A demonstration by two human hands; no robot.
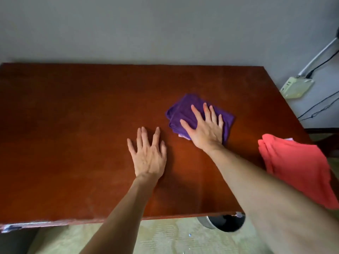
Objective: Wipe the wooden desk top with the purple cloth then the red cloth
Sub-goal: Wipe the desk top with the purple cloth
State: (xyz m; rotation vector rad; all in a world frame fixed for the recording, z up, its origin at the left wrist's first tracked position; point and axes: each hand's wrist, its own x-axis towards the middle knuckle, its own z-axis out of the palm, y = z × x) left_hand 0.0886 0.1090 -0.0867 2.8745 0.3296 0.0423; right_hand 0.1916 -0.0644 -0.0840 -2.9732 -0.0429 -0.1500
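Note:
The reddish-brown wooden desk top (73, 125) fills most of the view. A folded purple cloth (180, 110) lies right of centre on it. My right hand (205, 127) presses flat on the cloth with fingers spread and straight. My left hand (148, 153) rests flat on the bare wood just left of the cloth, fingers spread. A folded red cloth (297, 167) lies at the desk's right edge, partly hanging over it, beside my right forearm.
A grey wall runs behind the desk. A beige box with cables (297, 87) sits on the wall at the right. Below the desk's near edge are light flooring and a dark round object with a metal rim (225, 222).

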